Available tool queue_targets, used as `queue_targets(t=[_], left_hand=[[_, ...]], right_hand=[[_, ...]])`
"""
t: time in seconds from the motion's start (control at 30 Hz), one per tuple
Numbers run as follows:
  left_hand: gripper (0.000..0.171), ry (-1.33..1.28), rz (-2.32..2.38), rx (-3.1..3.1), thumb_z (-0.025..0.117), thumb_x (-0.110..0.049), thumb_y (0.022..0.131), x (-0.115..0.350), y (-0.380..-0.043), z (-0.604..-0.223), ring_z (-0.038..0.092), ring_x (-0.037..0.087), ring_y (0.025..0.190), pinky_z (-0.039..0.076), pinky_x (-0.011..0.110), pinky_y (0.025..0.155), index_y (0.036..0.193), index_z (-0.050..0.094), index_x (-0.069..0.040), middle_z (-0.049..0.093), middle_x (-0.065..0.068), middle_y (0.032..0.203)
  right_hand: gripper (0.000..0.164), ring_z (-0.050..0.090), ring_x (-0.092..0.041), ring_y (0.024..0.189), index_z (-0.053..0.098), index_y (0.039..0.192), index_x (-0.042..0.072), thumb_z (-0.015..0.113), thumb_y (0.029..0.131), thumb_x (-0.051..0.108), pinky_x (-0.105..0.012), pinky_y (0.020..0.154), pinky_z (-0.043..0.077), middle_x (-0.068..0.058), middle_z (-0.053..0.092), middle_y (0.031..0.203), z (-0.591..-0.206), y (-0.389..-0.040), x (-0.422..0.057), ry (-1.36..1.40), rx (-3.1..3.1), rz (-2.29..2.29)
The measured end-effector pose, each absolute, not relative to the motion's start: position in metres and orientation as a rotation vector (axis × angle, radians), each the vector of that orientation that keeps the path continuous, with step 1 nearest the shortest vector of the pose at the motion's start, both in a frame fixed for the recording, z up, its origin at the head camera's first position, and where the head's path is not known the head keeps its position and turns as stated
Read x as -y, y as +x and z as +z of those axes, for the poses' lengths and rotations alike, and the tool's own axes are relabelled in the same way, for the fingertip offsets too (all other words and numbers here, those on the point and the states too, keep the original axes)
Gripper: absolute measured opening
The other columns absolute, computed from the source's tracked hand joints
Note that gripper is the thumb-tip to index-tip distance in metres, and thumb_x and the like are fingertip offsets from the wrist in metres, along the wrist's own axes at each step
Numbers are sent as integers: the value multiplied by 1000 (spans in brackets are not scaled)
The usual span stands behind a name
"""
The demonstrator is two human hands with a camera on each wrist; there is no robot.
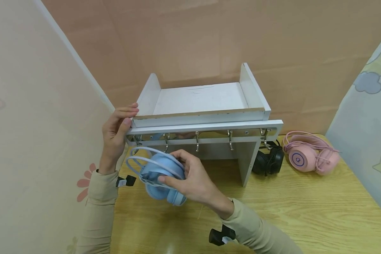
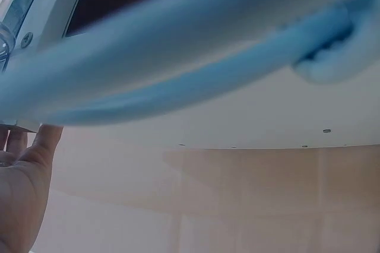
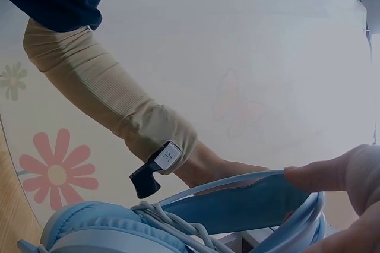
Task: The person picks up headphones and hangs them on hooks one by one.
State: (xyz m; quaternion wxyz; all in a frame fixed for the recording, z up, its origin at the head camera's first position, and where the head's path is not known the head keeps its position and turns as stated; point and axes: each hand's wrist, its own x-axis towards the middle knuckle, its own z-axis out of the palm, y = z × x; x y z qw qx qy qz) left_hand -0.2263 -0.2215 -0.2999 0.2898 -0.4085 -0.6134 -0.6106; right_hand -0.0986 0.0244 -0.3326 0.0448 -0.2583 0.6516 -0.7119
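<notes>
My right hand (image 1: 198,181) holds a pair of light blue headphones (image 1: 161,163) below the left part of a white shelf (image 1: 200,125). Its thumb and fingers pinch the headband, and a braided cable (image 3: 178,226) hangs round the headphones. Their ear cups point downward in the head view. At the shelf's front left corner, my left hand (image 1: 113,135) grips the edge, thumb at the front and fingers along the side. Metal hooks (image 1: 197,141) line the front rail, with the headphones just under the leftmost ones. Blurred blue bands of the headphones (image 2: 178,57) cross the left wrist view.
Black headphones (image 1: 268,160) lie by the shelf's right leg. Pink headphones (image 1: 304,155) with a wound cable lie farther right on the wooden table (image 1: 289,215). A pale wall panel (image 1: 44,123) stands close on the left, and brown paper (image 1: 190,42) covers the back.
</notes>
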Motion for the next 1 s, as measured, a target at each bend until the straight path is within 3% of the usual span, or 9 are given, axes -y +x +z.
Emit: queue_targets(t=[1.0], left_hand=[[21,-1086,-1635,1646,56,2,103,222,-226,-300,63,31,135,42,45,126,112,69,16,76,8,122]], right_hand=[[51,69,-22,110,58,136,-1,82,91,8,-36,92,64,-19,66,129,-344,-101,-10,-763,-2013,-2149]])
